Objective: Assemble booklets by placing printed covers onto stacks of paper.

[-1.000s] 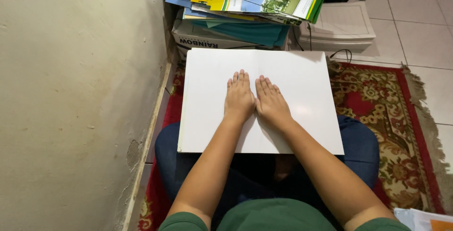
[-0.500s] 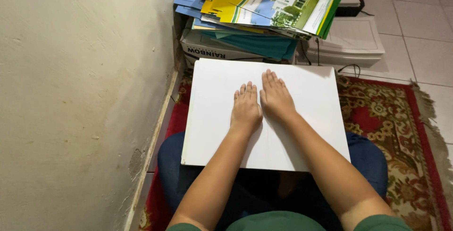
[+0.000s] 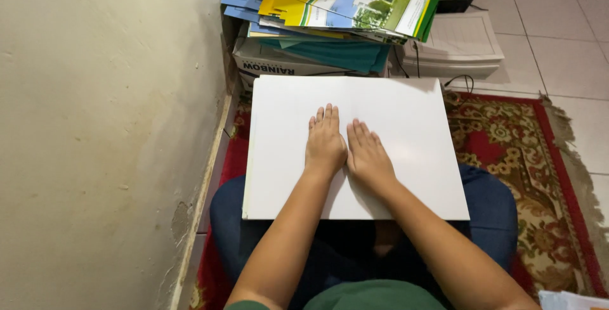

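with both hands, your left hand [image 3: 325, 145] and right hand [image 3: 368, 158], released and flat side by side on the large white paper sheet [image 3: 355, 142] across your lap, press evenly with the palms and smooth outward.

My left hand [image 3: 325, 142] and right hand [image 3: 368, 156] lie flat side by side on the white board [image 3: 406, 120], which has bare surface on every side of them. Ahead, a stack of folders and boxes [image 3: 336, 18] blocks the far edge. The wall [image 3: 108, 126] closes off my left. To my right, rug [image 3: 514, 139] and tiled floor [image 3: 571, 31] lie open.
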